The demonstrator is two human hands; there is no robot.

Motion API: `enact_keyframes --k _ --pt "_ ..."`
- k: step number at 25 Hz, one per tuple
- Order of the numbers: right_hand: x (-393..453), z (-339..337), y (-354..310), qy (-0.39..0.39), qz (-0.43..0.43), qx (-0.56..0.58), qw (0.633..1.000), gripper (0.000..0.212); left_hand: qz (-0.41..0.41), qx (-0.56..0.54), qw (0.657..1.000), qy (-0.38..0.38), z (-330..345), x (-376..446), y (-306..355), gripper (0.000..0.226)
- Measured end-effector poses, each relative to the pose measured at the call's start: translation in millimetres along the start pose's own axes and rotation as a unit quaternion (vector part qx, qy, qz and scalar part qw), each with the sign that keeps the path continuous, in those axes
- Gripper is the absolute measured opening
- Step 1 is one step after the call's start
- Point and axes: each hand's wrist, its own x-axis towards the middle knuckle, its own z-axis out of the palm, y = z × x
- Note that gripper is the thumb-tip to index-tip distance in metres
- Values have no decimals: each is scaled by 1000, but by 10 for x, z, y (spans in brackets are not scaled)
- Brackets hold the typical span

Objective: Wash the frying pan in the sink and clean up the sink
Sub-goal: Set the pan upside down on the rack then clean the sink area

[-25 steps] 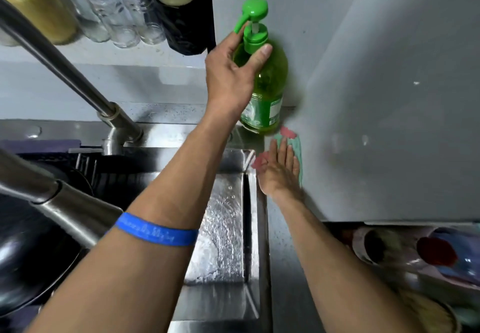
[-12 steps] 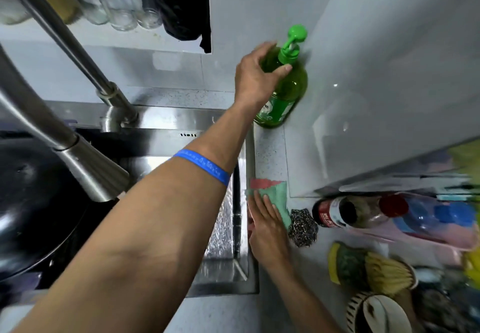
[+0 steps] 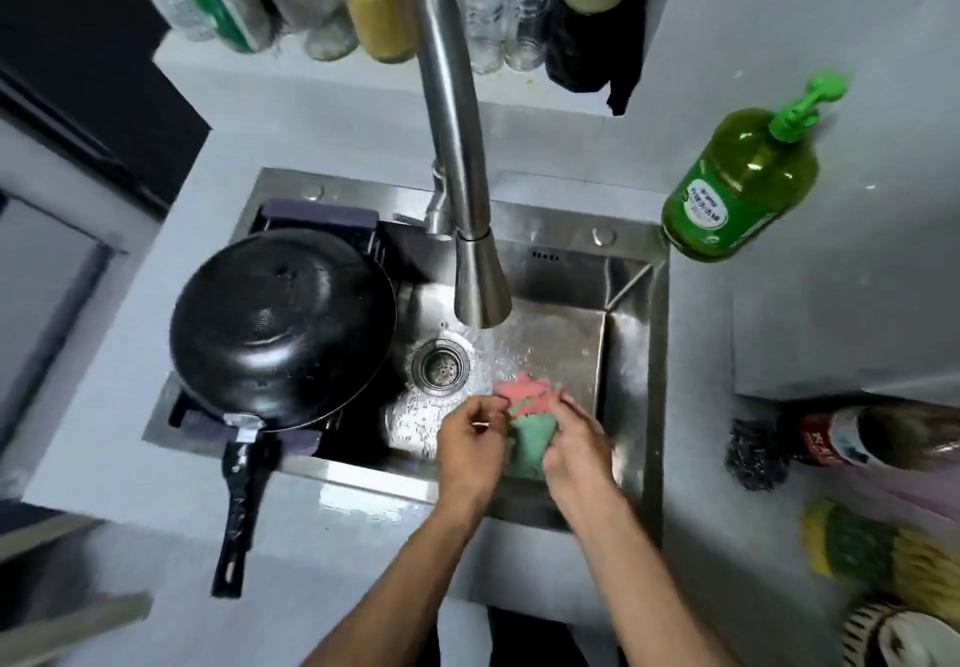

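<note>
A black frying pan lies upside down on a rack over the left half of the steel sink, its handle pointing toward me. Water runs from the faucet into the basin beside the drain. Under the stream both hands hold a pink and green cloth: my left hand pinches its left edge, my right hand grips its right side. The green dish soap bottle stands on the counter at the sink's back right corner.
A dark steel scourer, a lying bottle and a yellow-green brush sit on the counter to the right. Jars and bottles line the shelf behind the faucet. A purple-edged rack spans the sink under the pan.
My left hand has let go of the soap bottle and come down into the sink. My right hand has carried the cloth from the counter into the basin under the running water.
</note>
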Motion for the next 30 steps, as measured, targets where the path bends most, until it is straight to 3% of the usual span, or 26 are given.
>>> enact_keyframes --k 2,5,6,8,13,17,20,21,22,24,25,27,30 --pt "-33 313 32 -25 28 -2 999 21 -57 -27 998 -9 -279 173 29 10" --pt "-98 547 31 -68 48 -26 996 23 -120 -103 979 -129 -480 368 237 13" --pt "-117 573 36 -87 46 -48 994 27 -121 -117 977 -128 -530 399 266 9" --pt "-119 598 53 -93 33 -80 992 33 -114 -99 983 -107 -612 420 316 22" --pt "-90 718 93 -12 -6 -86 996 34 -131 -93 984 -80 -716 463 360 33" --pt "-124 765 107 24 -14 24 999 33 -217 -190 956 -62 -765 486 422 31" --pt "-182 783 33 17 -41 75 996 35 -133 -13 991 15 -824 564 345 21" --pt "-210 800 31 8 -49 69 996 33 -82 13 997 -9 -832 563 361 17" --pt "-264 856 39 -3 -58 52 997 30 -58 -29 995 -73 -817 544 419 14" --pt "-386 1002 75 -30 -68 -3 997 22 -97 -136 962 -215 -728 502 575 24" --pt "-434 1049 106 -52 -68 -22 996 22 -123 -175 948 -236 -652 513 613 30" --pt "-503 1054 108 -60 -77 -36 995 20 -138 -207 949 -191 -521 575 620 29" --pt "-284 782 53 93 -169 -125 973 16 -116 -123 979 -110 -419 662 663 35"
